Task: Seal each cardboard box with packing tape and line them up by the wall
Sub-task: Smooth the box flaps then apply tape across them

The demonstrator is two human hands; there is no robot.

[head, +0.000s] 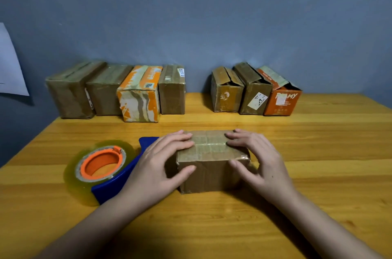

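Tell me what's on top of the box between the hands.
Clear tape strips cross the small brown box's top; left hand and right hand fingers rest flat there. Its contents are hidden.

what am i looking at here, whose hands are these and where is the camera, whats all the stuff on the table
There is no machine here, only a person working with bare hands. The single picture comes from a camera worn on the person's head, looking forward and down, so the arms reach in from the bottom edge.

The left hand and right hand lie on either side of a small cardboard box on the wooden table. Fingers rest on its taped top and thumbs on its near face.

Just left of that box lies a tape dispenser: a roll of clear tape on an orange core in a blue holder. Nobody is holding it.

Along the grey wall stand two groups of boxes: four on the left that look closed, and three on the right whose top flaps are open.
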